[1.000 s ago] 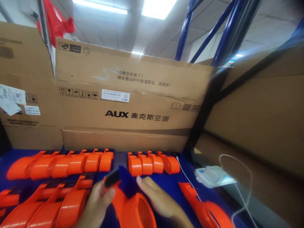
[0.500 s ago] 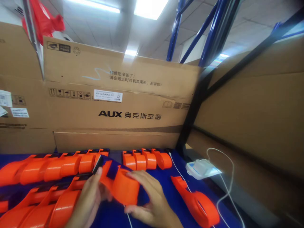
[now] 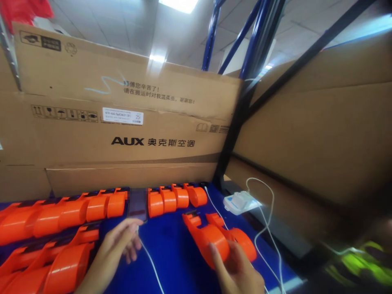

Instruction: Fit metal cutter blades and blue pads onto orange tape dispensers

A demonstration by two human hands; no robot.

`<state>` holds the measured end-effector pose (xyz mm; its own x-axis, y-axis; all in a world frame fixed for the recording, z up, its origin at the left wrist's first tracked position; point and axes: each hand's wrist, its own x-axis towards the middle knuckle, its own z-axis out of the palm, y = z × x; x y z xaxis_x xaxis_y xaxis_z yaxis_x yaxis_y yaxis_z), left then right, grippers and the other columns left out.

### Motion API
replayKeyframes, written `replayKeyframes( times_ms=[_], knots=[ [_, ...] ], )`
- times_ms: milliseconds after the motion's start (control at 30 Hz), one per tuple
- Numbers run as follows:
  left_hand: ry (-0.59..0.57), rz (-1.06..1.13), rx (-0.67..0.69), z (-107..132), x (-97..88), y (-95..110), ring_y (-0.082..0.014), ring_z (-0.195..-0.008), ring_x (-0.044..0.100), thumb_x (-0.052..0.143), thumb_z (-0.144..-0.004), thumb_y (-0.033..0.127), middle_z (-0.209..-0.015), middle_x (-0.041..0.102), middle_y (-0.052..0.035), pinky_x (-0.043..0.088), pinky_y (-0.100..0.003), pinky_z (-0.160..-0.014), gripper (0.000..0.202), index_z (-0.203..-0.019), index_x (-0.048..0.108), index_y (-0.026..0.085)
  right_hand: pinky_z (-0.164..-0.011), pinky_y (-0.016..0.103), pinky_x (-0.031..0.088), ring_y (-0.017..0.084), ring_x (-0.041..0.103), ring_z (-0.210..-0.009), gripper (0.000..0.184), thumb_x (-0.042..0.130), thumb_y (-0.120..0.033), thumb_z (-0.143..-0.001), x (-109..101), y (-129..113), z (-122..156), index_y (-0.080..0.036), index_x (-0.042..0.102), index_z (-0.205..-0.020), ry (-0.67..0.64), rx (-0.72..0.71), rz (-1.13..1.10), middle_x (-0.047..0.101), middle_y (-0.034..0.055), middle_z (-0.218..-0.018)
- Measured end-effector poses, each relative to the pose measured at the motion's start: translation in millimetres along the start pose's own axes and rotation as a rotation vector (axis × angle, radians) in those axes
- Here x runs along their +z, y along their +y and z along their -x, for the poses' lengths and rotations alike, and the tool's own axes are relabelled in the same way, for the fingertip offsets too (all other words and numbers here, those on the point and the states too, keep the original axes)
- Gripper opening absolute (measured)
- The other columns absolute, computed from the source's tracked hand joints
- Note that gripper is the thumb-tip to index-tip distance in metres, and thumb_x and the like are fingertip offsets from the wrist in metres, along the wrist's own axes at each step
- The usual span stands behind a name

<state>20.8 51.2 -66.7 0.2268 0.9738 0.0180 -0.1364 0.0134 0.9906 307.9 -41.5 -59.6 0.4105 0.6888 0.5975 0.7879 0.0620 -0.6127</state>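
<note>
My right hand [image 3: 240, 269] grips the round part of an orange tape dispenser [image 3: 211, 241], its thumb on the near side. This dispenser lies on the blue tabletop [image 3: 165, 249], right beside another orange tape dispenser [image 3: 241, 241]. My left hand [image 3: 124, 241] is at the lower end of a dark phone [image 3: 137, 204], fingers loosely apart and holding nothing I can see. A white cable [image 3: 151, 261] runs from the phone's lower end toward me.
Rows of orange tape dispensers [image 3: 73, 212] stand at the left, with a shorter row [image 3: 168, 202] right of the phone. A white charger [image 3: 241, 202] with looping cables sits at the right. Behind rises a cardboard sheet [image 3: 92, 143]; a dark rack post [image 3: 232, 130] stands at its right.
The tape dispenser between both hands has moved right and down onto the table beside the other one. My left hand has let go of it. The phone shows now, and the view has shifted.
</note>
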Motion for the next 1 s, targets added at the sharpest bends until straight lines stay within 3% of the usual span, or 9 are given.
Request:
replayKeyframes(
  times_ms=[167, 333, 433, 500, 600, 667, 767, 900, 1000],
  knots=[
    [-0.005, 0.007, 0.018, -1, -3.4, -2, -0.0172, -0.052, 0.064, 0.057, -0.090, 0.057, -0.071, 0.070, -0.0032, 0.046, -0.025, -0.044, 0.043, -0.108, 0.065, 0.019, -0.042, 0.029, 0.053, 0.021, 0.065, -0.041, 0.031, 0.057, -0.050, -0.093, 9, -2, 0, -0.021, 0.069, -0.091, -0.086, 0.008, 0.014, 0.068, -0.0009, -0.054],
    [-0.028, -0.072, 0.008, -4, -5.8, -4, -0.0181, -0.055, 0.064, 0.059, -0.088, 0.058, -0.073, 0.070, -0.0041, 0.042, -0.024, -0.043, 0.044, -0.107, 0.069, 0.019, -0.042, 0.030, 0.053, 0.020, 0.064, -0.043, 0.036, 0.055, -0.047, -0.095, 12, 1, -6, -0.018, 0.069, -0.112, -0.087, -0.164, 0.064, 0.076, 0.0048, -0.071],
    [-0.047, -0.121, -0.016, -3, -1.4, -3, -0.0169, -0.052, 0.061, 0.064, -0.084, 0.057, -0.070, 0.069, -0.0030, 0.038, -0.023, -0.040, 0.042, -0.103, 0.071, 0.020, -0.064, 0.039, 0.061, 0.028, 0.073, -0.073, 0.044, 0.050, -0.051, -0.096, -4, 10, -20, -0.018, 0.066, -0.118, 0.021, -0.210, 0.221, 0.077, 0.0116, -0.095],
    [-0.066, -0.142, -0.009, -1, 2.8, -2, -0.0158, -0.051, 0.059, 0.065, -0.084, 0.056, -0.068, 0.069, -0.0020, 0.037, -0.022, -0.041, 0.038, -0.098, 0.072, 0.021, -0.079, 0.051, 0.058, 0.036, 0.071, -0.091, 0.052, 0.045, -0.056, -0.095, -17, 19, -32, -0.014, 0.067, -0.118, 0.068, -0.227, 0.369, 0.075, 0.0173, -0.109],
    [-0.093, -0.179, 0.043, 3, 7.2, 0, -0.0147, -0.050, 0.057, 0.065, -0.085, 0.053, -0.065, 0.068, -0.0003, 0.040, -0.023, -0.046, 0.033, -0.094, 0.072, 0.022, -0.073, 0.053, 0.056, 0.038, 0.069, -0.079, 0.057, 0.044, -0.059, -0.091, -30, 35, -45, -0.013, 0.070, -0.113, -0.073, -0.186, 0.570, 0.077, 0.0177, -0.102],
    [-0.100, -0.195, 0.065, 4, 8.1, 1, -0.0148, -0.051, 0.057, 0.064, -0.086, 0.052, -0.064, 0.067, 0.0002, 0.040, -0.023, -0.046, 0.032, -0.095, 0.072, 0.022, -0.068, 0.048, 0.057, 0.036, 0.071, -0.075, 0.054, 0.044, -0.060, -0.090, -32, 41, -49, -0.018, 0.074, -0.106, -0.206, -0.124, 0.575, 0.078, 0.0151, -0.094],
    [-0.094, -0.206, 0.074, 5, 7.8, 2, -0.0152, -0.051, 0.057, 0.062, -0.087, 0.052, -0.064, 0.067, 0.0000, 0.039, -0.023, -0.046, 0.033, -0.097, 0.071, 0.021, -0.062, 0.041, 0.057, 0.033, 0.074, -0.078, 0.053, 0.043, -0.062, -0.089, -33, 40, -51, -0.023, 0.075, -0.107, -0.279, -0.018, 0.509, 0.079, 0.0121, -0.090],
    [-0.073, -0.211, 0.077, 5, 8.1, 2, -0.0145, -0.051, 0.057, 0.059, -0.090, 0.052, -0.067, 0.068, -0.0008, 0.039, -0.024, -0.048, 0.034, -0.094, 0.070, 0.021, -0.049, 0.037, 0.052, 0.032, 0.074, -0.070, 0.057, 0.044, -0.069, -0.087, -40, 18, -53, -0.027, 0.076, -0.107, -0.160, 0.016, 0.506, 0.079, 0.0106, -0.087],
    [-0.080, -0.172, 0.087, 5, 7.5, 3, -0.0138, -0.051, 0.057, 0.060, -0.090, 0.051, -0.068, 0.068, -0.0010, 0.040, -0.024, -0.048, 0.032, -0.094, 0.069, 0.021, -0.061, 0.042, 0.056, 0.034, 0.074, -0.083, 0.056, 0.042, -0.067, -0.090, -48, -14, -50, -0.026, 0.072, -0.114, 0.073, -0.096, 0.431, 0.077, 0.0102, -0.103]
  ],
)
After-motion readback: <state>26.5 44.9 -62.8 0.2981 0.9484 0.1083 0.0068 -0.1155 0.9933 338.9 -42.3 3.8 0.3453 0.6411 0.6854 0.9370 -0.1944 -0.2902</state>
